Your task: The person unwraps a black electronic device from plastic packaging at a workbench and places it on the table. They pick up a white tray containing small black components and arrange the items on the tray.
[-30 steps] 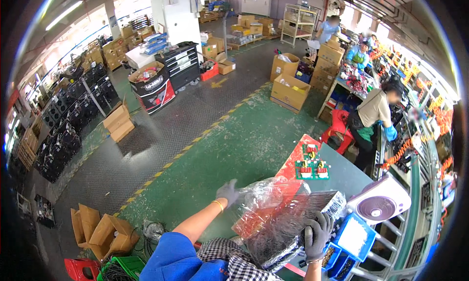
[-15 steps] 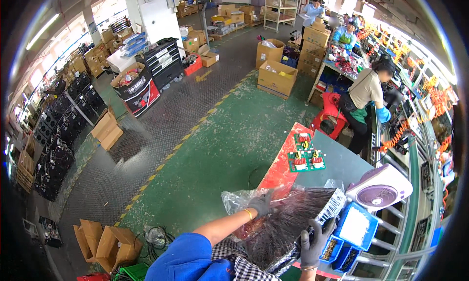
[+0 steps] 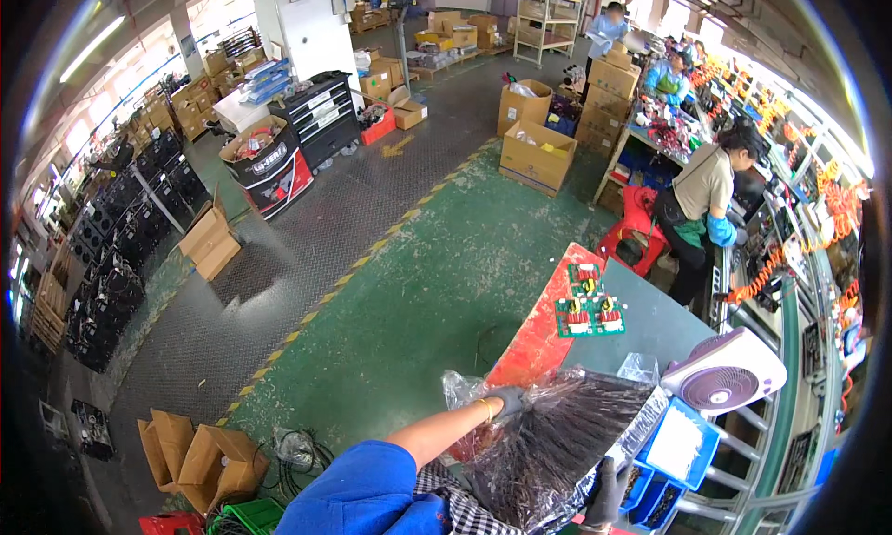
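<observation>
Clear plastic film (image 3: 461, 389) over dark bundle (image 3: 569, 423); left hand (image 3: 509, 401) now farther in, flanking bundle opposite right hand (image 3: 609, 491); grips unclear.

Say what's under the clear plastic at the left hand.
Through the clear plastic, a dark, boxy unit shows, but creases and glare blur its details. The left hand covers a patch; the unit's underside can't be seen.

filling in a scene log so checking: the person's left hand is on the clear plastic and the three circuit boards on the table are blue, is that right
Not quite: the head view shows the three circuit boards on the table are green. The left hand is on the clear plastic, as stated.
</observation>
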The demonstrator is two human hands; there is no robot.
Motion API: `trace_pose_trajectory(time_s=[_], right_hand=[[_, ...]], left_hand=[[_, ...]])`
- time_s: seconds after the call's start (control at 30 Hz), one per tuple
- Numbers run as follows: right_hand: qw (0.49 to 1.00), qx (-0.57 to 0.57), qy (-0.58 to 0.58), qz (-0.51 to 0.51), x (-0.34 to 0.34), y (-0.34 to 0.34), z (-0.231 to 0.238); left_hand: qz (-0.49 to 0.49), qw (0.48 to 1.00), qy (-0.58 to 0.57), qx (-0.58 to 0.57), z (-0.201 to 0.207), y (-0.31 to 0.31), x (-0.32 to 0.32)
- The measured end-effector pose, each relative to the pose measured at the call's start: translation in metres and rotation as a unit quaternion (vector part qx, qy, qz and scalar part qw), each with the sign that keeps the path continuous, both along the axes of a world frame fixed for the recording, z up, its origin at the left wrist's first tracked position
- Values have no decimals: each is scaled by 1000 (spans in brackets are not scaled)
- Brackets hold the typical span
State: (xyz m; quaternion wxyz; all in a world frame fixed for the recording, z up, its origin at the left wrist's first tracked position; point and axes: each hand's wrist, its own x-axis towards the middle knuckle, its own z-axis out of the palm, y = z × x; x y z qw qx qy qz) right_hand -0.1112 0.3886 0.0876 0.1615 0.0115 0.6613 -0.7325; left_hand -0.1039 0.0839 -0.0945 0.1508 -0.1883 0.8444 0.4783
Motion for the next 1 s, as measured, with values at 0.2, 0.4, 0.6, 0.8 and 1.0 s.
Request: trace_pose_trajectory(time_s=[0.2, 0.4, 0.6, 0.8, 1.0], right_hand=[[985, 39, -161, -58, -16, 44, -24], [982, -25, -167, -83, -5, 59, -37], [984, -38, -159, -71, -4, 67, -51], [988, -54, -136, -41, -13, 71, -66], [992, -89, -90, 28, -30, 68, -100]], left_hand=[[15, 996, 85, 23, -28, -1, 13], [118, 966, 71, 219, -1, 3, 38], [188, 967, 51, 167, 14, -9, 72], [283, 883, 167, 335, 21, 6, 94], [221, 698, 260, 630, 62, -1, 116]])
